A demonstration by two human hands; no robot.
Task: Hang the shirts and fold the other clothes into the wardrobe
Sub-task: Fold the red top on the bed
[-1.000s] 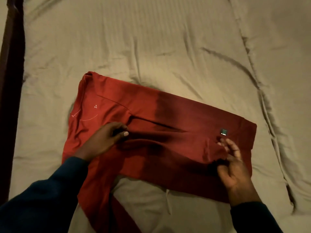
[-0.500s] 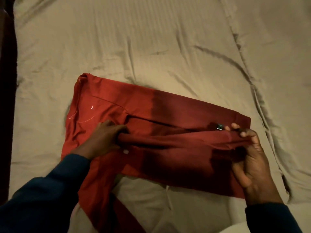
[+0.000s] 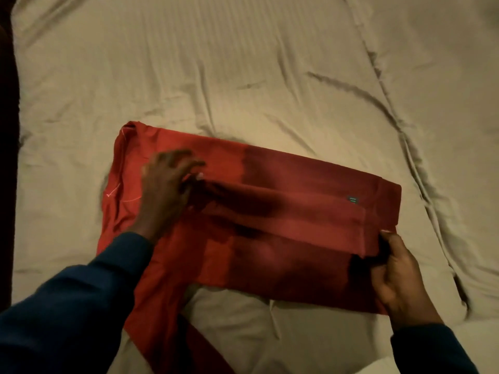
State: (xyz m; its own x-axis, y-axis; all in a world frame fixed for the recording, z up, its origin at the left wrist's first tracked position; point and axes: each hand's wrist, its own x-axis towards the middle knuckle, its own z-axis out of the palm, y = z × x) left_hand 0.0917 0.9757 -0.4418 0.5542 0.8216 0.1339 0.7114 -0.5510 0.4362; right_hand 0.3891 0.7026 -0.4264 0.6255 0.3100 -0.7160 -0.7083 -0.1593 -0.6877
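Red garment (image 3: pixel 283 211), soft knit w/ small dark tag (image 3: pixel 352 199), lies folded in a long band on rumpled beige striped sheet (image 3: pixel 243 63). Left hand (image 3: pixel 167 184), blurred, fingers spread flat on the fold, gripping nothing. Right hand (image 3: pixel 397 273) pinches the garment's right edge. Lower red part runs under dark-blue sleeve (image 3: pixel 81 306), cut off at btm.

Red cotton garment (image 3: pixel 283 211), part-folded, flat on bed.
Long band folded lengthwise across its middle; small dark label near right end; one strip trails toward lower left.
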